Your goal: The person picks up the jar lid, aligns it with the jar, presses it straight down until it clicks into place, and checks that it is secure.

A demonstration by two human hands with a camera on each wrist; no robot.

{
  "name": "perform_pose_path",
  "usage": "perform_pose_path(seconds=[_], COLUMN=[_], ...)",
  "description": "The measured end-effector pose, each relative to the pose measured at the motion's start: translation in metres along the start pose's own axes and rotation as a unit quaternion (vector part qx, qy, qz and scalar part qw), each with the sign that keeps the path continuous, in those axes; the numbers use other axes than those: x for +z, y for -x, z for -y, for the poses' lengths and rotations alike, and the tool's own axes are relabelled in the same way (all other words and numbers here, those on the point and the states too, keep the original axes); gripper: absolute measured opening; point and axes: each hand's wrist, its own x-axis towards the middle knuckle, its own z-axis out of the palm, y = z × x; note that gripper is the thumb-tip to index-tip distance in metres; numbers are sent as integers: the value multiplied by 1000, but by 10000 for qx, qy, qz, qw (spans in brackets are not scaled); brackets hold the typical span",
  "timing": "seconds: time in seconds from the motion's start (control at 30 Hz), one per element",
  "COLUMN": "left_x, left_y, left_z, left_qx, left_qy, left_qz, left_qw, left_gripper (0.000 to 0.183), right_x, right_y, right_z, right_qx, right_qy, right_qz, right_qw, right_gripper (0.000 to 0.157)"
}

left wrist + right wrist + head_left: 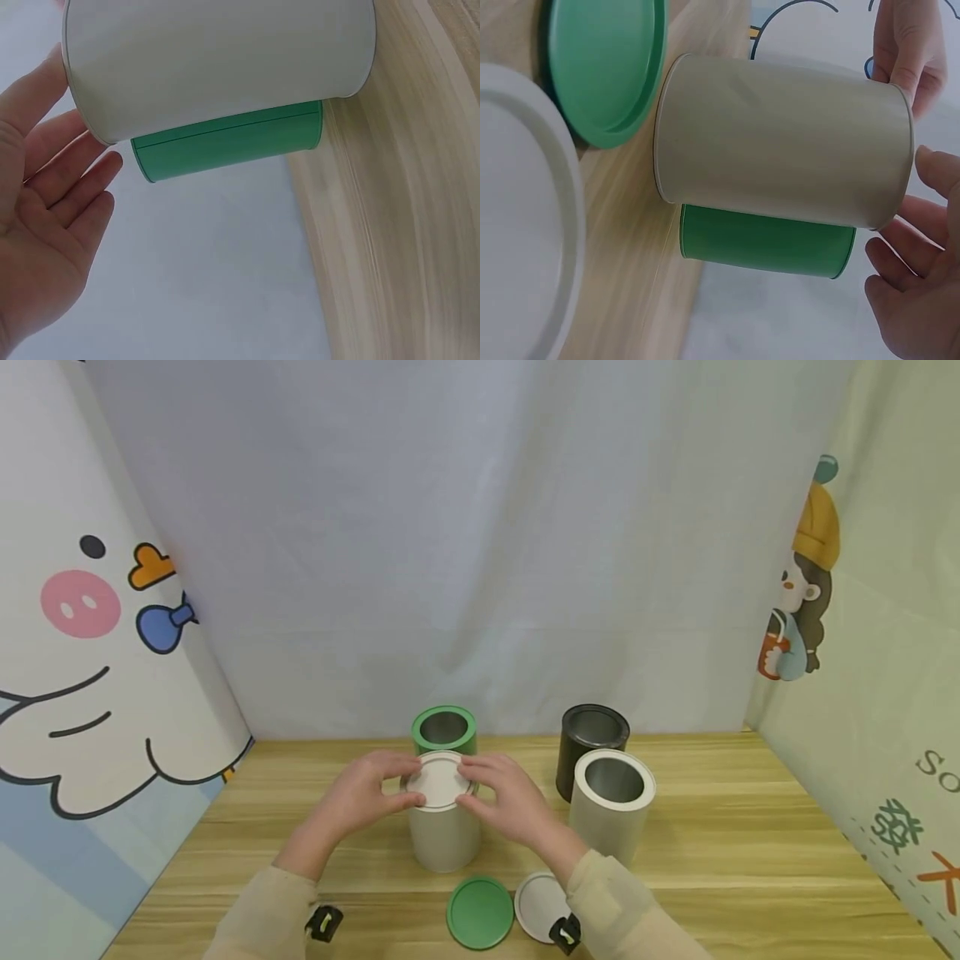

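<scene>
A white can [445,842] stands upright on the wooden table, a white lid [439,781] on its top. My left hand [362,792] holds the lid's left edge between thumb and fingers, and my right hand [512,795] does the same on the right edge. From the left wrist, the can's side [225,64] fills the upper part, with the left fingers at its rim. In the right wrist view both hands meet the top end of the can [780,135]. Behind it is an open green can [465,743], partly hidden.
To the right stand an open black can [570,760] and an open white can [609,831]. A green lid [480,912] lies flat near the front, beside another white lid [538,906] partly covered by the right forearm. Cloth walls [480,568] border the table.
</scene>
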Motion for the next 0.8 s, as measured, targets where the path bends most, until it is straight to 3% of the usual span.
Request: perform_pose_path(seconds=[0.2, 0.5, 0.8], left_x=[3, 5, 10], left_y=[6, 21, 39], left_z=[-2, -13, -26], left_qx=[219, 659, 835], left_qy=[-217, -334, -447], left_qz=[-471, -1329, -1525], left_qw=[9984, 9884, 9838], left_gripper=[42, 40, 49], right_x=[-1, -8, -15], right_y=[12, 34, 54], right_z=[-7, -9, -13], right_qx=[-221, -134, -310], right_qy=[58, -11, 155], right_qz=[-254, -146, -94], right_qw=[9994, 9998, 9994], right_gripper=[40, 49, 51])
